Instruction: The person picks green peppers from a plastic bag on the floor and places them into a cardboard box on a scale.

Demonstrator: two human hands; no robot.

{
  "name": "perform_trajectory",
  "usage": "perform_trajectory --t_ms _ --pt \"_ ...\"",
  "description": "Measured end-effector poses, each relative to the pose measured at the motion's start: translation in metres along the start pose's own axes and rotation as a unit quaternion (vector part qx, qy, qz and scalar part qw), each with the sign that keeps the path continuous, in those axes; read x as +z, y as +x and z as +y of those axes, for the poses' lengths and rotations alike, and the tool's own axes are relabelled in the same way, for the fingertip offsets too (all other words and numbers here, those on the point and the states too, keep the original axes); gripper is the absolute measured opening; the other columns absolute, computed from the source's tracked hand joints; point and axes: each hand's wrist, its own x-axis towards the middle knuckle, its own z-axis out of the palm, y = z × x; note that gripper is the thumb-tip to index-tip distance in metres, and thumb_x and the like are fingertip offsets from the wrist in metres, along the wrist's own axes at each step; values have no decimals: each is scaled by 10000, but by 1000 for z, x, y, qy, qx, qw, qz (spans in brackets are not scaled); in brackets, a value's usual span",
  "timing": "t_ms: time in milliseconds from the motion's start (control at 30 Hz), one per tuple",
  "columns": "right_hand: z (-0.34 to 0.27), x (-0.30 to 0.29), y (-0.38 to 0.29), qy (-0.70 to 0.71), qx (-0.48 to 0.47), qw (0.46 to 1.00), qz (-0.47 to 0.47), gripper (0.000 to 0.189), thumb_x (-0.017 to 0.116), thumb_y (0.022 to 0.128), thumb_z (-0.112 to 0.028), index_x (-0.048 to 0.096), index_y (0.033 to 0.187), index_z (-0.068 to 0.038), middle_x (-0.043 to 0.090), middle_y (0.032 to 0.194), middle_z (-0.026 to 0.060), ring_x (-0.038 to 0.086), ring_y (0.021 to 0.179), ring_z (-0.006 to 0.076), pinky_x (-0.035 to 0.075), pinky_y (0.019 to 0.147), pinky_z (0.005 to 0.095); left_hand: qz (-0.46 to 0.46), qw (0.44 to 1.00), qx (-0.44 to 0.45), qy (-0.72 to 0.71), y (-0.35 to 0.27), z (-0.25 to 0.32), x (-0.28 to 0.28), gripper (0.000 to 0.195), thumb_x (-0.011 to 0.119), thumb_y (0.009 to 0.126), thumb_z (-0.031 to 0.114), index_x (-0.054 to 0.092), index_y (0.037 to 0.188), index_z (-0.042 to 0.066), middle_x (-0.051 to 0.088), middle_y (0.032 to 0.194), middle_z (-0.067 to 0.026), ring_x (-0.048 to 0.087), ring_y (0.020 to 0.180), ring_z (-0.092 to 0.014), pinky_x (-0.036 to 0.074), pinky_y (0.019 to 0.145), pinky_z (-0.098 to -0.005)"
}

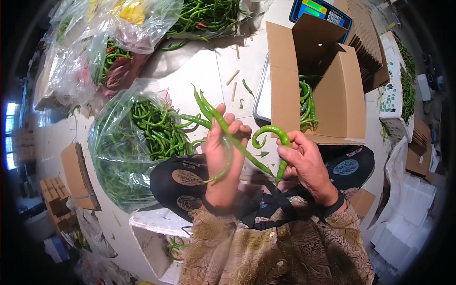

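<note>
My left hand (224, 153) holds several long green chili peppers (228, 133), their ends sticking out past the fingers. In my right hand (306, 156) is one curled green chili pepper (281, 133), its upper part hooked round and its tip pointing down close to the tip of a pepper from the left hand. To the left, a clear plastic bag (114, 171) lies open, full of green chili peppers (160, 131). Beyond my right hand stands an open cardboard box (285, 82) with some green peppers (307, 103) inside.
A digital scale (320, 12) stands behind the box, near stacked flattened cartons (374, 60). More bagged peppers (210, 16) lie at the back. A foam box (392, 96) of peppers is at right, another foam box (153, 245) at lower left. Stem bits and small wooden sticks (233, 77) lie on the floor.
</note>
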Motion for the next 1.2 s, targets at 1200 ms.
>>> perform_trajectory --t_ms 1200 --pt "-59 -2 -37 -571 -280 766 92 176 765 744 -99 636 796 8 519 693 84 526 589 197 402 489 344 -51 979 -44 193 -10 -11 3 395 479 1025 195 394 1341 -26 588 935 -109 559 851 -187 457 779 -339"
